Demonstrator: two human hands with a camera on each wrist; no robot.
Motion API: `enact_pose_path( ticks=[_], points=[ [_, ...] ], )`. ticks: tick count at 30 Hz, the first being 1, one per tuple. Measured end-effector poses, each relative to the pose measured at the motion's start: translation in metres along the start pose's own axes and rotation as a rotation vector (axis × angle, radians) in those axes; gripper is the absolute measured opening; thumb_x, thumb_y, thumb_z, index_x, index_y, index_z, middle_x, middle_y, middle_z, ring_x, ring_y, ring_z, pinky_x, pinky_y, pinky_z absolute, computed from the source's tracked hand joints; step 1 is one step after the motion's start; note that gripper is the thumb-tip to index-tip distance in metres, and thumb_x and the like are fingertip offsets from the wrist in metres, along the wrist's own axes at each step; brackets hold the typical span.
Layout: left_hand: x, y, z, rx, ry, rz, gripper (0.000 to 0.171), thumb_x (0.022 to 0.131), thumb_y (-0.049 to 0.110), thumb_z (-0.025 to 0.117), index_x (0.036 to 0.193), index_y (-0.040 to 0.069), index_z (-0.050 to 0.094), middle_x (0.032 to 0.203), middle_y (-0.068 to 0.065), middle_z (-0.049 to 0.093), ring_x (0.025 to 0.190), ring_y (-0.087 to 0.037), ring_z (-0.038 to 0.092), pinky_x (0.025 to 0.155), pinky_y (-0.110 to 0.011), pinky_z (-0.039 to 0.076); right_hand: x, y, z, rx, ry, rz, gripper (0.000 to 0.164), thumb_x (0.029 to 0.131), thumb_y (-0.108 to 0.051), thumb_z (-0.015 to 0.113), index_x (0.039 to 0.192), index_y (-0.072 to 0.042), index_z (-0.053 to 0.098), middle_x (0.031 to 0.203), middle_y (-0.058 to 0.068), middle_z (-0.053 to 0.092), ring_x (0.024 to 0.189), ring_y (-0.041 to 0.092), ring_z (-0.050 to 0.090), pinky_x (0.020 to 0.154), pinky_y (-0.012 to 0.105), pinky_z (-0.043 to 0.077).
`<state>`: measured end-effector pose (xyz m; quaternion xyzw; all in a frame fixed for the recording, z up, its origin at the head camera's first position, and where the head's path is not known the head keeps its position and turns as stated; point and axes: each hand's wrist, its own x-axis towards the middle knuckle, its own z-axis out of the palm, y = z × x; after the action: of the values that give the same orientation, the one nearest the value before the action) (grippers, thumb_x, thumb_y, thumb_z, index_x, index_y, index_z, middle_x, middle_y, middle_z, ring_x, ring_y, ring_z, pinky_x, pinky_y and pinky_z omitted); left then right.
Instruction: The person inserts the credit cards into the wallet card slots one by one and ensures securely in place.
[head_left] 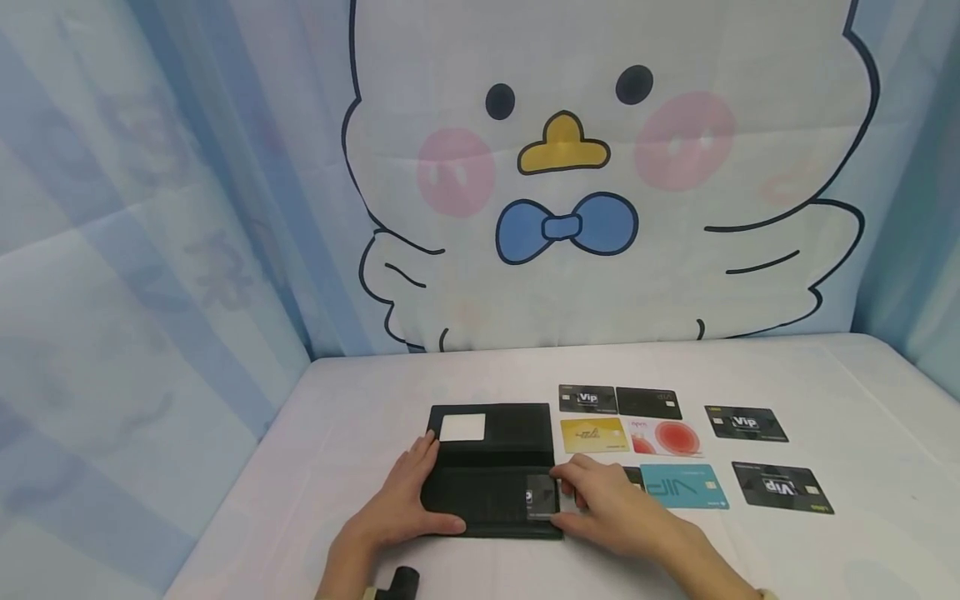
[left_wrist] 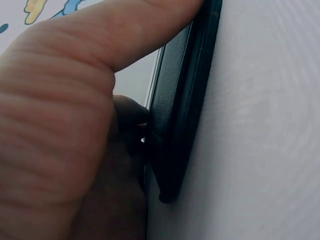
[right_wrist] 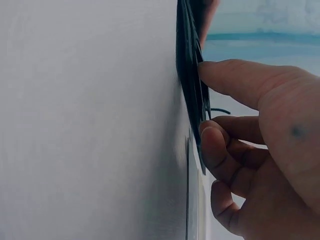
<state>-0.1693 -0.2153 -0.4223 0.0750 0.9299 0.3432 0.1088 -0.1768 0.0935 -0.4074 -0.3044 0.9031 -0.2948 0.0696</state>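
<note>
My left hand [head_left: 397,504] is spread and unclenched: its fingers rest along the left edge of the black wallet [head_left: 480,500], and its thumb lies extended over the near-left corner. My right hand [head_left: 600,504] grasps the right end of a dark card [head_left: 539,498] between thumb and curled fingers, at the wallet's right edge; how far the card sits in a pocket I cannot tell. The wallet lies open and flat on the white table [head_left: 480,575] in front of me, its far panel bearing a white rectangle [head_left: 462,427]. To the right of the wallet, at the far side, lie a black Vip card [head_left: 587,398] and a plain black card [head_left: 648,403]; nearer me are a yellow card [head_left: 595,435] and a red-and-white card [head_left: 666,437]. Beyond my right hand a teal card [head_left: 684,486] lies beside a half-hidden card [head_left: 634,477]. Two further Vip cards [head_left: 782,487] lie farthest right, apart from each other. A cartoon backdrop [head_left: 675,283] hangs behind the table.
</note>
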Motion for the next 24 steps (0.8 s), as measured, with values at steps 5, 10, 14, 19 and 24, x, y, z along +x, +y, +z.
enact_pose_path(
  ticks=[5,10,14,19,24],
  points=[
    [0.0001,0.0007,0.0003,0.002,-0.002,-0.002,0.121,0.069,0.052,0.089,0.158,-0.002,0.026,0.167,-0.018,0.015,0.153,-0.035,0.009,0.122,-0.053,0.009,0.0006,-0.0023,0.0032,-0.026,0.012,0.006,0.046,0.087,-0.034,0.079,0.122,-0.007,0.067,0.089,-0.011,0.050,0.078,0.008,0.047,0.066,0.029,0.041],
    [-0.0017,0.0024,-0.0002,0.006,-0.001,-0.002,0.121,0.070,0.050,0.089,0.158,-0.003,0.026,0.166,-0.018,0.015,0.153,-0.036,0.009,0.122,-0.053,0.009,0.0030,-0.0049,0.0063,-0.041,0.012,0.017,0.048,0.087,-0.034,0.079,0.123,-0.005,0.067,0.090,-0.010,0.050,0.082,0.009,0.048,0.073,0.037,0.039],
    [-0.0021,0.0039,-0.0004,0.007,-0.001,-0.006,0.121,0.069,0.050,0.089,0.158,-0.003,0.025,0.166,-0.019,0.015,0.153,-0.036,0.009,0.122,-0.054,0.009,0.0045,-0.0055,0.0085,-0.054,0.011,0.023,0.049,0.087,-0.035,0.079,0.124,-0.005,0.067,0.090,-0.009,0.050,0.083,0.009,0.049,0.076,0.040,0.038],
    [-0.0001,0.0027,0.0003,0.010,-0.001,-0.004,0.121,0.069,0.051,0.089,0.158,-0.002,0.025,0.166,-0.018,0.015,0.153,-0.036,0.009,0.122,-0.054,0.008,0.0050,-0.0060,0.0097,-0.048,0.002,0.041,0.050,0.087,-0.036,0.080,0.125,-0.006,0.067,0.091,-0.009,0.051,0.083,0.010,0.049,0.077,0.042,0.038],
    [0.0014,-0.0008,0.0015,0.007,0.001,0.005,0.121,0.069,0.051,0.089,0.158,-0.002,0.026,0.167,-0.017,0.015,0.153,-0.035,0.008,0.122,-0.053,0.007,0.0060,-0.0056,0.0106,-0.044,-0.004,0.053,0.051,0.086,-0.035,0.080,0.126,-0.006,0.067,0.095,-0.007,0.054,0.082,0.012,0.050,0.078,0.044,0.038]
  ],
)
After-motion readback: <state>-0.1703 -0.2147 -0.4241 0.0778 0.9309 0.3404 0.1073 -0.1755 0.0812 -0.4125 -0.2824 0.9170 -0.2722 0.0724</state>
